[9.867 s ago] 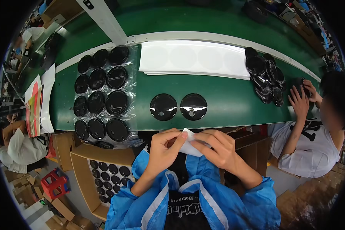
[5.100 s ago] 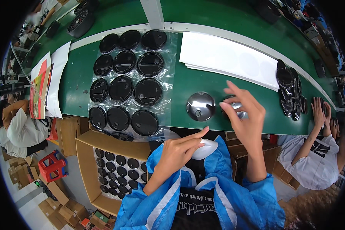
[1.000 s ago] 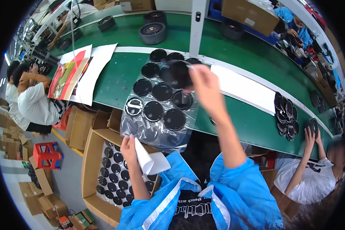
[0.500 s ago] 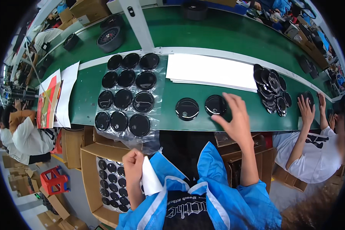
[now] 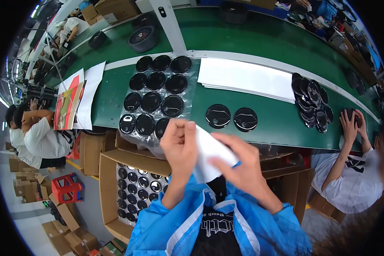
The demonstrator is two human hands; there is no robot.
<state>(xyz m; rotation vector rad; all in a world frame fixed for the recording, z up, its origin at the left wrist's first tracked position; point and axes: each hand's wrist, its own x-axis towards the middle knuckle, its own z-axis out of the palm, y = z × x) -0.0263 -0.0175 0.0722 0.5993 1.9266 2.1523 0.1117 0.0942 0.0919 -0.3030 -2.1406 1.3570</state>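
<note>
Both of my hands hold a small white plastic sleeve (image 5: 209, 153) in front of my chest. My left hand (image 5: 179, 143) pinches its left edge and my right hand (image 5: 239, 160) grips its right side. On the green table (image 5: 269, 123) beyond them lie two glossy black round caps (image 5: 218, 116) (image 5: 245, 119) side by side. To their left a clear plastic sheet carries several black caps (image 5: 155, 98) in rows.
A stack of white sheets (image 5: 247, 79) lies at the back of the table. A pile of black caps (image 5: 311, 102) sits to the right, where another person's hands (image 5: 352, 123) work. An open carton (image 5: 136, 192) of caps stands below the table on my left. Papers (image 5: 74, 102) lie far left.
My right hand has come back from the two caps on the table to the white sleeve. My left hand has risen with the sleeve, so both hands now hold it.
</note>
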